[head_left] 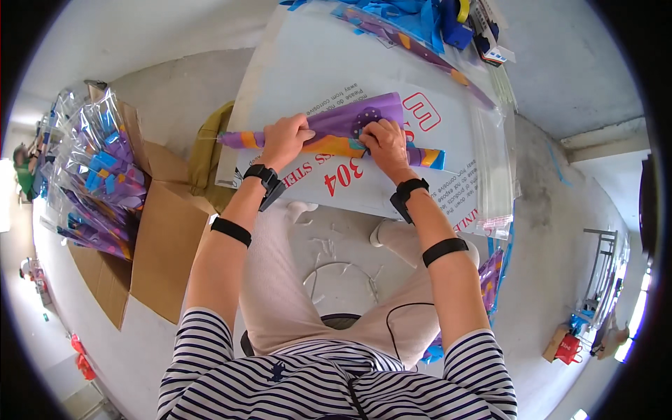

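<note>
Forearms (218,269) extended across counter's near edge (350,203); left hand (285,142) pinching purple sheet (339,122); right hand (387,145), arched, pinching it too.

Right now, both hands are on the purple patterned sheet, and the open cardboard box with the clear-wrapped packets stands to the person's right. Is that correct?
Not quite: the open cardboard box with the clear-wrapped packets stands to the person's left, as the head view shows. The left hand and right hand are indeed on the purple patterned sheet.
</note>
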Demonstrator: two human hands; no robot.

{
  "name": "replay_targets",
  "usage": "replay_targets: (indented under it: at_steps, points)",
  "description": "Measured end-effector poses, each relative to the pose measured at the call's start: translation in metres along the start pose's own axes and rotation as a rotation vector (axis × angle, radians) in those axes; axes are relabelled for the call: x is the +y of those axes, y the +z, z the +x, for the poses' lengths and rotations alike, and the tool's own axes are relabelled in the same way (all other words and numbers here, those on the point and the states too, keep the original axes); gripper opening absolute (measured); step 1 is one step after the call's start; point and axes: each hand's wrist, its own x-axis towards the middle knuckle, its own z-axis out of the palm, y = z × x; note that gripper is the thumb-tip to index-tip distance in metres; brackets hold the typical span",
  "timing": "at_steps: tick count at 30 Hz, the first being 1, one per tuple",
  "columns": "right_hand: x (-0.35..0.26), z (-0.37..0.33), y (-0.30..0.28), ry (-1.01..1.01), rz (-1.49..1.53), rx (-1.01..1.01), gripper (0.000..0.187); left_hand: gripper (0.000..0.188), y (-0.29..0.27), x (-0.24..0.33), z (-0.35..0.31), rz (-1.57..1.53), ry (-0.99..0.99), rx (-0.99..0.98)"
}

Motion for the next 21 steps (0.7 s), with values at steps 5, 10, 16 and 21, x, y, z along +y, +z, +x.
replay_targets:
  at_steps: [5, 10, 16, 21]
  points:
    - [-0.001, -0.003, 0.0, -0.01, -0.045, -0.015, 0.014, 0.022, 0.002, -0.003, -0.003, -0.054, 0.02, 0.024]
    - [-0.005, -0.004, 0.0, -0.047, -0.049, 0.051, 0.018, 0.022, 0.007, -0.003, -0.003, 0.014, 0.005, 0.017]
    - [-0.007, -0.004, -0.004, -0.004, -0.025, 0.023, 0.019, 0.021, 0.012, 0.007, -0.01, 0.266, 0.113, 0.215]
    - [-0.006, -0.003, -0.003, -0.067, -0.055, 0.028, 0.02, 0.012, 0.014, 0.019, -0.009, 0.403, 0.423, 0.232]
